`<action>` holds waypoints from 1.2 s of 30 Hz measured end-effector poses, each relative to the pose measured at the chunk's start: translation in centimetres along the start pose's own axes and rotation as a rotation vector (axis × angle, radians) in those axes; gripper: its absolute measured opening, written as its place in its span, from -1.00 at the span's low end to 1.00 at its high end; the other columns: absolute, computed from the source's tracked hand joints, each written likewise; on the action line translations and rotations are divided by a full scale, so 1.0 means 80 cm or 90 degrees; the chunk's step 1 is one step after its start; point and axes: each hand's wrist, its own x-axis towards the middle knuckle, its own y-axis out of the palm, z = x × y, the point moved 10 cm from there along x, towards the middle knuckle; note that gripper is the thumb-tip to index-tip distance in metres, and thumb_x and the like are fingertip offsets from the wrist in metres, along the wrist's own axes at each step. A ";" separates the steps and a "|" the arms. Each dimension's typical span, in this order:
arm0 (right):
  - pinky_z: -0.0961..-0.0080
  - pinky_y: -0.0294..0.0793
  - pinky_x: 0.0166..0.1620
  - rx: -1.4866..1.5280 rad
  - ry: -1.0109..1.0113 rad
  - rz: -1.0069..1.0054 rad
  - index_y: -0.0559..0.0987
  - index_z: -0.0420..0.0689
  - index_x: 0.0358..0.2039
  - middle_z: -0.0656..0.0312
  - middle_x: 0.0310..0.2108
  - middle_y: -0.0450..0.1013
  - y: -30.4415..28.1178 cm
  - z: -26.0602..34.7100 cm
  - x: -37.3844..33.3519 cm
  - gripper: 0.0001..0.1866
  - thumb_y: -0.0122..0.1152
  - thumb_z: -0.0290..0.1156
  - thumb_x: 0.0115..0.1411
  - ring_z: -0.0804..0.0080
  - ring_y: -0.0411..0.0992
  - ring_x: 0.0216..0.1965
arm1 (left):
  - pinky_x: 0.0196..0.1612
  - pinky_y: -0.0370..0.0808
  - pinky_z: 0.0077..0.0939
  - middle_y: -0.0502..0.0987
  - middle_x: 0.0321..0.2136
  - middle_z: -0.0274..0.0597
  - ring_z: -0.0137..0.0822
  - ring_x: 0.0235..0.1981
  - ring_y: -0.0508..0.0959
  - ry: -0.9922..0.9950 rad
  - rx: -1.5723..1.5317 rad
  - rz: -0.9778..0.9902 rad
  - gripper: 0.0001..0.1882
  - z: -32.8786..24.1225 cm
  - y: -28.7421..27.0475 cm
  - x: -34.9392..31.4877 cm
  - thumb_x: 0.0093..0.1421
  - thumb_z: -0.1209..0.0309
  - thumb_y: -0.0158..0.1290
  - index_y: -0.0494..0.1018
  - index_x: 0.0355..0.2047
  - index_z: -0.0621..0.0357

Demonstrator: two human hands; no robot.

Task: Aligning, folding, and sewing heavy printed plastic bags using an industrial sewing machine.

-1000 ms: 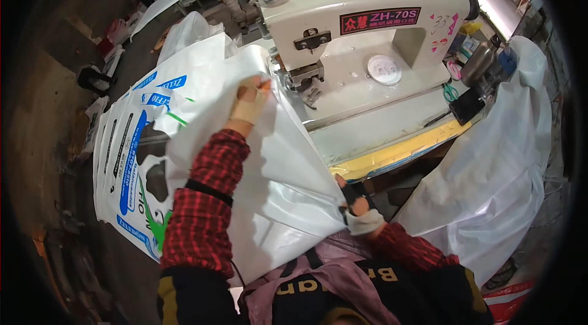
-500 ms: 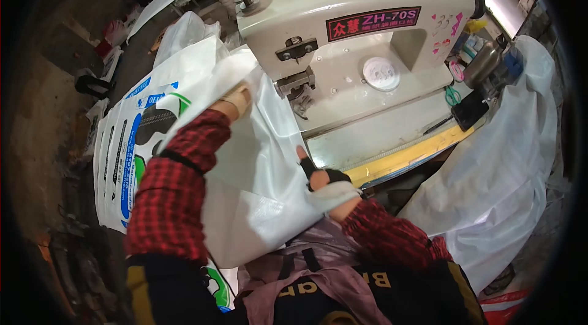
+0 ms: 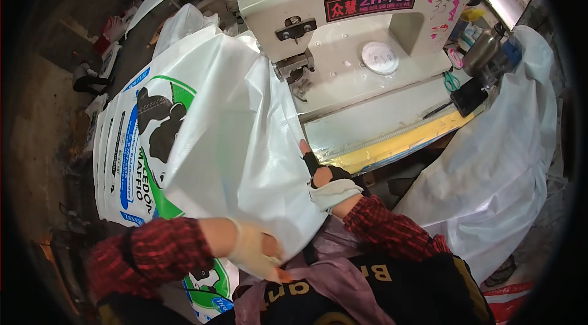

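A large white woven plastic bag (image 3: pixel 245 135), printed with a green ring and a black-and-white cow, spreads across my front, left of a cream industrial sewing machine (image 3: pixel 361 19). The right edge of the bag runs past the machine's needle area (image 3: pixel 297 68). At that edge my right hand (image 3: pixel 327 177), in a black fingerless glove with a pale wrist band, is closed on the bag, thumb pointing up along it. By the bag's lower edge, close to my body, is my left hand (image 3: pixel 260 251) in a pale wrap. Its fingers are slightly blurred and partly hidden, so their grip is unclear.
More printed bags (image 3: pixel 110 160) lie layered at the left. Yellow tape (image 3: pixel 392 147) lines the table's front edge. Green-handled scissors (image 3: pixel 452 82), a black pouch (image 3: pixel 470 97) and a metal bottle (image 3: pixel 487 49) stand at the right. A white sheet (image 3: pixel 490 160) drapes down there.
My left hand has moved from the upper part of the bag down toward my body. The raised fold has come down, uncovering the printed cow. My right hand has stayed at the edge.
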 end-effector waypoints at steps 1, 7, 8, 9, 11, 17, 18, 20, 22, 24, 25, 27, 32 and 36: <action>0.13 0.42 -0.28 -0.005 0.009 -0.001 0.04 -0.06 0.18 -0.16 -0.40 0.45 -0.004 0.002 -0.001 -0.40 -0.13 -0.26 0.12 -0.07 0.46 -0.37 | -0.02 0.34 -0.42 0.41 -0.05 0.06 -0.11 -0.01 0.41 -0.033 0.019 0.020 -0.33 0.015 0.008 -0.013 0.02 -0.01 0.01 0.31 0.00 0.27; 0.11 0.43 -0.27 -0.008 0.059 -0.045 -0.14 -0.03 0.26 -0.16 -0.34 0.46 -0.073 0.009 0.039 -0.24 -0.10 -0.33 0.07 -0.07 0.46 -0.32 | -0.26 0.37 -0.29 0.54 -0.48 -0.14 -0.13 -0.36 0.52 -0.260 0.242 -0.173 -0.64 0.056 -0.047 -0.129 -0.04 0.07 0.05 0.53 -0.38 0.06; 0.11 0.42 -0.23 0.021 0.065 -0.039 -0.12 -0.05 0.26 -0.18 -0.29 0.44 -0.088 0.009 0.053 -0.26 -0.10 -0.34 0.07 -0.07 0.45 -0.28 | -0.27 0.37 -0.26 0.53 -0.52 -0.20 -0.15 -0.39 0.52 -0.322 0.330 -0.221 -0.70 0.054 -0.064 -0.143 -0.06 0.11 0.06 0.53 -0.40 0.02; 0.12 0.41 -0.20 0.038 0.047 -0.030 -0.11 -0.08 0.25 -0.19 -0.25 0.42 -0.102 0.026 0.067 -0.27 -0.11 -0.34 0.08 -0.07 0.44 -0.24 | -0.30 0.38 -0.22 0.52 -0.56 -0.26 -0.13 -0.43 0.51 -0.298 0.350 -0.255 -0.74 0.020 -0.056 -0.140 -0.11 0.21 0.08 0.53 -0.40 -0.01; 0.12 0.40 -0.14 0.092 0.067 -0.022 -0.08 -0.14 0.24 -0.22 -0.17 0.38 -0.128 0.031 0.088 -0.29 -0.11 -0.35 0.08 -0.07 0.41 -0.16 | -0.39 0.39 -0.19 0.49 -0.59 -0.15 -0.05 -0.48 0.48 0.007 0.334 -0.450 -0.74 -0.014 -0.045 -0.075 -0.12 0.22 0.10 0.50 -0.43 0.06; 0.17 0.43 -0.19 0.002 0.030 -0.086 0.00 -0.20 0.17 -0.23 -0.24 0.40 -0.081 0.046 0.048 -0.36 -0.10 -0.36 0.07 -0.06 0.43 -0.21 | -0.33 0.47 -0.23 0.54 -0.50 0.03 -0.02 -0.40 0.55 0.099 0.282 -0.355 -0.78 -0.109 -0.040 0.045 -0.09 0.27 0.06 0.53 -0.58 0.16; 0.17 0.44 -0.21 -0.006 0.018 -0.075 0.03 -0.20 0.15 -0.22 -0.26 0.41 -0.058 0.041 0.035 -0.38 -0.10 -0.36 0.07 -0.05 0.44 -0.23 | -0.33 0.47 -0.23 0.54 -0.48 0.02 -0.02 -0.39 0.54 0.090 0.277 -0.342 -0.78 -0.102 -0.032 0.038 -0.08 0.26 0.06 0.53 -0.57 0.16; 0.17 0.44 -0.24 0.001 0.019 -0.055 0.08 -0.21 0.10 -0.21 -0.29 0.42 -0.033 0.030 0.011 -0.43 -0.10 -0.36 0.07 -0.05 0.44 -0.26 | -0.33 0.47 -0.23 0.54 -0.48 0.00 -0.03 -0.38 0.54 0.030 0.285 -0.289 -0.75 -0.082 -0.027 0.005 -0.09 0.22 0.08 0.54 -0.54 0.14; 0.18 0.44 -0.26 -0.005 0.030 -0.056 0.14 -0.22 0.06 -0.19 -0.31 0.43 -0.032 0.027 0.010 -0.48 -0.10 -0.37 0.07 -0.05 0.45 -0.29 | -0.39 0.47 -0.21 0.49 -0.56 -0.01 0.01 -0.46 0.51 0.011 0.239 -0.269 -0.75 -0.052 -0.019 -0.007 -0.12 0.21 0.07 0.49 -0.58 0.15; 0.18 0.45 -0.29 -0.029 0.024 -0.074 0.20 -0.23 0.02 -0.17 -0.34 0.44 -0.046 0.038 0.020 -0.53 -0.10 -0.37 0.07 -0.04 0.45 -0.33 | -0.39 0.46 -0.22 0.49 -0.57 -0.02 0.01 -0.47 0.51 0.074 0.247 -0.352 -0.77 -0.061 -0.009 0.006 -0.14 0.22 0.07 0.48 -0.59 0.14; 0.18 0.45 -0.31 -0.032 0.046 -0.086 0.23 -0.24 -0.01 -0.16 -0.36 0.44 -0.055 0.031 0.030 -0.55 -0.10 -0.37 0.08 -0.04 0.46 -0.35 | -0.40 0.45 -0.23 0.48 -0.58 -0.03 0.01 -0.48 0.50 0.160 0.265 -0.418 -0.78 -0.069 -0.013 0.018 -0.16 0.23 0.08 0.48 -0.60 0.13; 0.19 0.45 -0.33 -0.039 0.061 -0.107 0.28 -0.25 -0.05 -0.15 -0.39 0.45 -0.077 0.032 0.044 -0.59 -0.11 -0.37 0.08 -0.04 0.46 -0.38 | -0.41 0.45 -0.24 0.50 -0.56 -0.04 0.02 -0.48 0.50 0.181 0.166 -0.476 -0.80 -0.066 -0.028 0.058 -0.18 0.27 0.08 0.49 -0.61 0.14; 0.20 0.46 -0.40 -0.055 0.071 -0.181 0.43 -0.27 -0.16 -0.10 -0.46 0.47 -0.109 0.048 0.033 -0.66 -0.11 -0.38 0.08 -0.02 0.48 -0.46 | -0.41 0.45 -0.26 0.50 -0.58 -0.05 0.01 -0.48 0.51 0.098 0.202 -0.498 -0.84 -0.092 -0.053 0.084 -0.20 0.31 0.08 0.49 -0.64 0.13; 0.21 0.46 -0.42 -0.094 0.028 -0.249 0.50 -0.28 -0.42 -0.12 -0.54 0.45 -0.113 0.055 0.010 -0.78 -0.05 -0.40 0.02 -0.01 0.48 -0.49 | -0.44 0.45 -0.25 0.50 -0.62 -0.04 0.00 -0.51 0.51 0.091 0.268 -0.427 -0.84 -0.099 -0.057 0.078 -0.21 0.29 0.09 0.49 -0.66 0.11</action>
